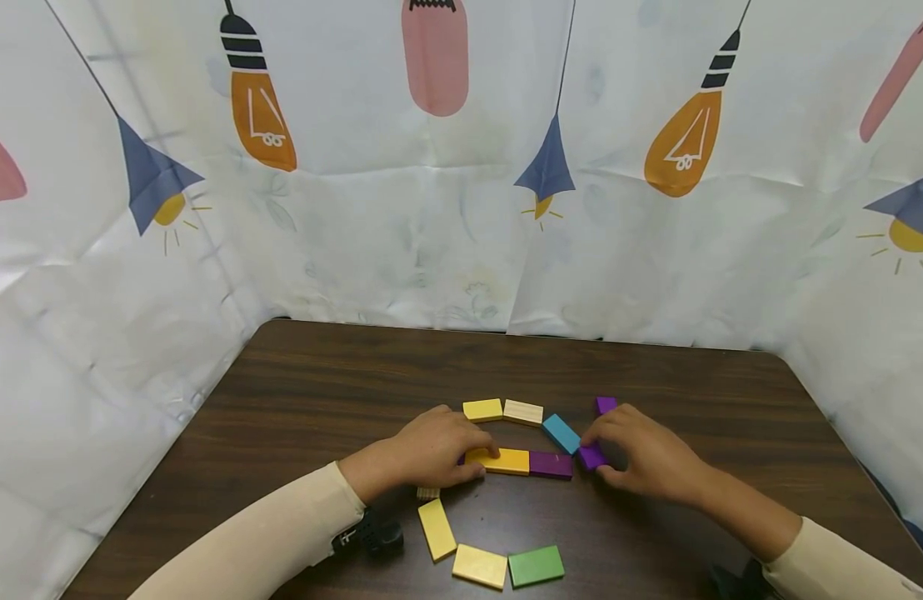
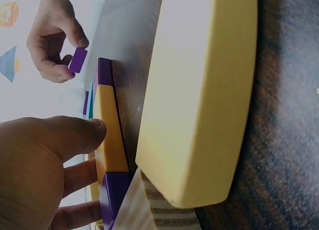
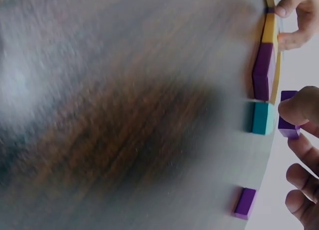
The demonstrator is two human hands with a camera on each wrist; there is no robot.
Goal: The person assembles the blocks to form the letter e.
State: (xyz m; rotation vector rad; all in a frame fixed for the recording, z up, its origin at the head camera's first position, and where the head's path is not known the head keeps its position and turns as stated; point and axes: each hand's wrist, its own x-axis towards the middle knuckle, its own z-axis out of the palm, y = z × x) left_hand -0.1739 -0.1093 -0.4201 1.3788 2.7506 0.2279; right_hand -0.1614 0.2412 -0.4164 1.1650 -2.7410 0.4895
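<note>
My right hand pinches a small purple block between thumb and fingers. In the right wrist view, that purple block is held above the table. My left hand has its thumb and fingers on either side of an orange-yellow block in the middle row. A dark purple block lies end to end with it, and another purple block sits at its other end. Close to the right fingertips is a blue block. Beyond that hand lies one more purple block, partly hidden.
On the dark wooden table, a yellow block and a plain wood block lie behind the row. Nearer are two pale yellow blocks, one angled and one beside a green block. A patterned curtain hangs behind.
</note>
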